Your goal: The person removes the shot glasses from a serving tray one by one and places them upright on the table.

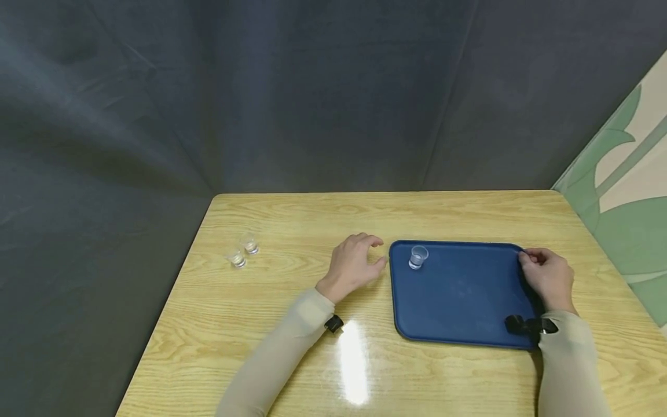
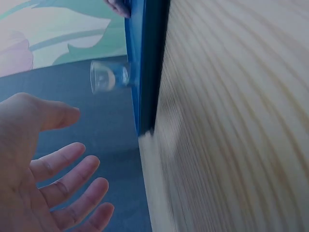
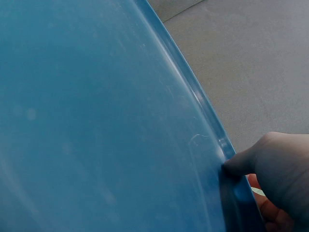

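Observation:
A blue rectangular tray (image 1: 464,295) lies on the right part of the table. One small clear cup (image 1: 418,257) stands upright near its left back corner. My right hand (image 1: 549,277) pinches the tray's right rim near the back corner, thumb on top and fingers beneath, as the right wrist view shows. Just left of the tray is my left hand (image 1: 355,263), holding nothing, its thumb and fingers spread apart. In the left wrist view the cup (image 2: 110,76) on the tray is beyond the fingertips (image 2: 99,186).
Two more small clear cups, a nearer one (image 1: 237,259) and a farther one (image 1: 251,245), stand close together at the table's left back. A dark curtain (image 1: 333,98) hangs behind the wooden table (image 1: 208,347). A green leaf-patterned surface (image 1: 633,231) is at the right.

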